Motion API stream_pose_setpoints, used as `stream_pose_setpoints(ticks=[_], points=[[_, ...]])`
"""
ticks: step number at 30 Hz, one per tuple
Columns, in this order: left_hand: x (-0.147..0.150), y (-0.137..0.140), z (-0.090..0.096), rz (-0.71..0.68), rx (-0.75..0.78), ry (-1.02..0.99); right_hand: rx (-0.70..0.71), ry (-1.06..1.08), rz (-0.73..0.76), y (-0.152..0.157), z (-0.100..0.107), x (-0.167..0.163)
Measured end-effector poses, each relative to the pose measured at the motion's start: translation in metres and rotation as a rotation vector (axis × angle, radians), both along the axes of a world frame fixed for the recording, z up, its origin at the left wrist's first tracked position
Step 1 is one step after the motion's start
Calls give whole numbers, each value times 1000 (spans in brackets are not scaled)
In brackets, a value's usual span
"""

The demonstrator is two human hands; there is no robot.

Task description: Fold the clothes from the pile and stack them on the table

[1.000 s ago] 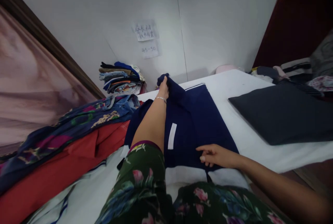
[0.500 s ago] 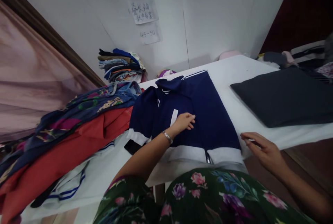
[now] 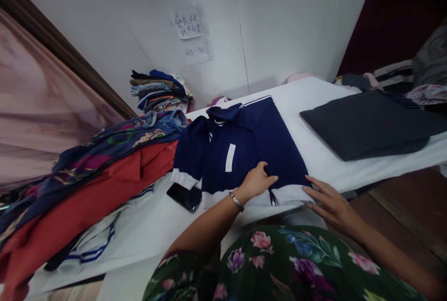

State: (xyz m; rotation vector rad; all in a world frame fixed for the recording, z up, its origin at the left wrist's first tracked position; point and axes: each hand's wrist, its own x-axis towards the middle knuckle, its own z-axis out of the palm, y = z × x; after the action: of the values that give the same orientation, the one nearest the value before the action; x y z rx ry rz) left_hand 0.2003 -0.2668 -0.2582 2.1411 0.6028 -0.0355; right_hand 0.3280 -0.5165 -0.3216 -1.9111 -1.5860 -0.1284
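The right hand (image 3: pixel 331 203) has its fingers spread, their tips at the lower right corner of the navy zip jacket (image 3: pixel 240 152), beside the white hem (image 3: pixel 293 193). The left hand (image 3: pixel 257 182) is over the lower front near the zip, its thumb held away from the bent index finger; the other fingers are partly hidden, and I cannot tell whether it presses on the fabric. A silver bracelet (image 3: pixel 236 201) circles the left wrist. The jacket lies front up on a white-covered table (image 3: pixel 139 236), collar toward the wall, with one sleeve bent down at the left; its white cuff (image 3: pixel 183 178) lies next to a black smartphone (image 3: pixel 185 197). Farther left, a red garment (image 3: pixel 122 189) and a multicoloured, denim-blue garment (image 3: pixel 115 142) lie side by side, with a white garment with blue stripes (image 3: pixel 99 240) near the table's front edge. To the right rests a folded black garment (image 3: pixel 366 126). Beyond, a stack of folded clothes (image 3: pixel 162 91) stands before a pale panelled wall (image 3: pixel 293 21) bearing two handwritten papers (image 3: pixel 190 26), the lower reading "45-50". A pink curtain (image 3: pixel 45 91) hangs at left, a dark maroon panel (image 3: pixel 394 17) rises at right, and brown flooring (image 3: pixel 401 212) shows below the table.
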Motion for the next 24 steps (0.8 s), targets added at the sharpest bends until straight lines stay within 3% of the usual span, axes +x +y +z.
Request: stream_pose_setpoints(ticks=[7,13,18,24], points=[[0,-6,1,191,135,-254,157,-76,63,19,5,-1],[-14,-5,-10,97,228,-89,40,-231,169,30,7,5],[-19,-6,-5,125,226,-204,-10,-98,178,30,20,8],[-22,3,-7,71,289,28,27,26,263,57,38,10]])
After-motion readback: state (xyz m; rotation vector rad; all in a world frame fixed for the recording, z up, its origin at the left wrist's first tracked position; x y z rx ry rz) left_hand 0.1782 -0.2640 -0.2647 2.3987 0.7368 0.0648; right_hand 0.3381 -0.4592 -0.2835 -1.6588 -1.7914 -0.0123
